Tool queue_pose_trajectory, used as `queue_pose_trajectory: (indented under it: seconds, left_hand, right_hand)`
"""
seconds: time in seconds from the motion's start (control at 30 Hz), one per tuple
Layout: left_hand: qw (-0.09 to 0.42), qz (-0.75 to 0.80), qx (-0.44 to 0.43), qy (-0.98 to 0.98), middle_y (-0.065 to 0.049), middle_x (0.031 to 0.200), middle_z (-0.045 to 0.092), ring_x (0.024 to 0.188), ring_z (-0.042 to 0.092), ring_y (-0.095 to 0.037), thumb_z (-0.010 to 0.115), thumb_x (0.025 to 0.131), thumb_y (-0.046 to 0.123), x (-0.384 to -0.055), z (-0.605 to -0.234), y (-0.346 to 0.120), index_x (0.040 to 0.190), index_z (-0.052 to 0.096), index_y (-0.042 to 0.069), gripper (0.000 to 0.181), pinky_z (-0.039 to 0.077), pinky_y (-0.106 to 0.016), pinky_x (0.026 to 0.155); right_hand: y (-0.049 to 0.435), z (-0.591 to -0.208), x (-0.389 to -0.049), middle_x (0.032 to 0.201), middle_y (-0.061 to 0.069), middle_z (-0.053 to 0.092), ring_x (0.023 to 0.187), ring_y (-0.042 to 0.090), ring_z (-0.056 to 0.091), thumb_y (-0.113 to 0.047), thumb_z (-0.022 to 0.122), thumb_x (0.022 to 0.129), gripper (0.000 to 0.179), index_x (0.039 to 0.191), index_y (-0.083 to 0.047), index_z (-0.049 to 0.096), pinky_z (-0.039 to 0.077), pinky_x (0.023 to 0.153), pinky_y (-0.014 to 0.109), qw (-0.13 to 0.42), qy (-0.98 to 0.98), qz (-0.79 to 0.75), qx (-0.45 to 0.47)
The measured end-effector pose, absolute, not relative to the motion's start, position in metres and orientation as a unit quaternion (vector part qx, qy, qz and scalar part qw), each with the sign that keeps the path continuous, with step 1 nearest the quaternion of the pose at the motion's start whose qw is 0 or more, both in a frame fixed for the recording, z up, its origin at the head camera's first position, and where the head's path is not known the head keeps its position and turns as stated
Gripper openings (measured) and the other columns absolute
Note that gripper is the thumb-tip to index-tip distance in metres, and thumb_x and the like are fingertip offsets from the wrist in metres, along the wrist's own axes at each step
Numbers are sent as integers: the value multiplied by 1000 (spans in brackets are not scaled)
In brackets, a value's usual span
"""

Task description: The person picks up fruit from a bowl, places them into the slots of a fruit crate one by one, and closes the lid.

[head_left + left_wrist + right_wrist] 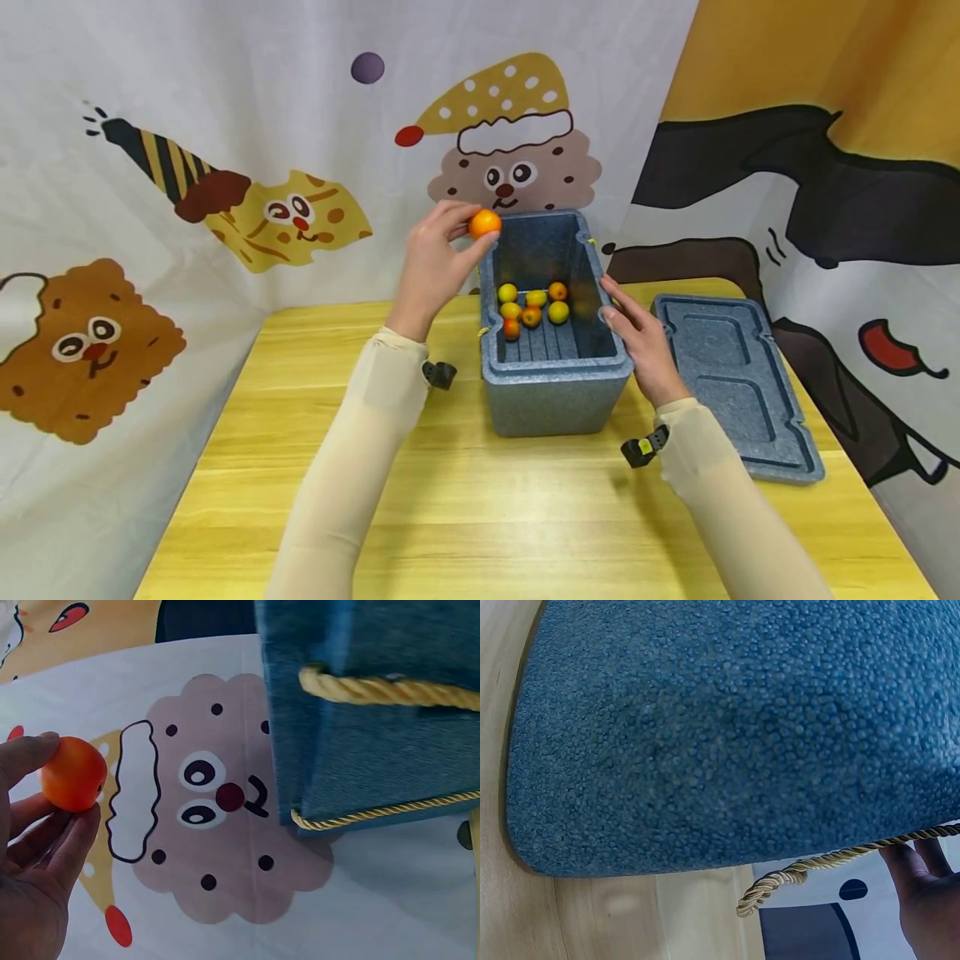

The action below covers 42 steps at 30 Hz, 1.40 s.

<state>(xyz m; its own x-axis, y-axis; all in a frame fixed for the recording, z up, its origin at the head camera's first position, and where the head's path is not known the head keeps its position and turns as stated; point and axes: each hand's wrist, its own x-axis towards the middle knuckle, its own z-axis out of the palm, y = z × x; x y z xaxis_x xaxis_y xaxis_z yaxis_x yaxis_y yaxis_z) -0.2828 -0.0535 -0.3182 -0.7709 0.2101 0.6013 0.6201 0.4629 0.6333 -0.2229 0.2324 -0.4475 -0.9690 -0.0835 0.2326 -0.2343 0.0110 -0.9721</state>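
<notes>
Between thumb and fingertips my left hand (435,271) pinches a small round orange (485,224), raised over the left rim of a grey foam box (551,408). The left wrist view shows the same orange (73,774), smooth with a dark spot, apart from the box. Several yellow and orange fruits, one of them a yellow fruit (558,312), lie on the box's ribbed floor. My right hand (647,342) rests its extended fingers at the box's right rim. From the right wrist, its fingers (906,866) show beside a twisted yellow rope (825,860) along the box.
The box's grey lid (738,379) lies flat on the wooden table (480,517), to the right of the box, partly behind my right forearm. A curtain (300,100) printed with cartoon figures hangs just behind the table and the box.
</notes>
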Motion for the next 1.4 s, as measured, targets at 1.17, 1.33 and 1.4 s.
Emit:
queue_pose_trajectory:
  seconds: [1.17,1.33,1.4]
  left_hand:
    - [26,-311,-226,-923,-6,124,56,109,53,-18,68,95,29,-325,-301,7,131,62,6,43,46,-20,92]
    - [28,-316,-224,-922,-6,126,56,110,54,-19,69,94,28,-325,-303,10,131,62,5,44,46,-19,92]
    - [26,-314,-222,-923,-6,126,56,110,54,-18,68,94,29,-326,-303,10,132,62,5,45,46,-19,92]
  right_hand:
    - [230,-448,-223,159,-2,27,145,17,22,-24,51,105,50,152,-16,39,18,116,51,51,-701,702,116]
    - [231,-448,-223,159,-1,28,145,18,22,-24,50,105,50,153,-15,38,19,116,51,55,-705,697,118]
    - [231,-447,-223,159,-2,28,145,18,22,-24,50,105,50,152,-16,39,19,116,50,56,-706,697,116]
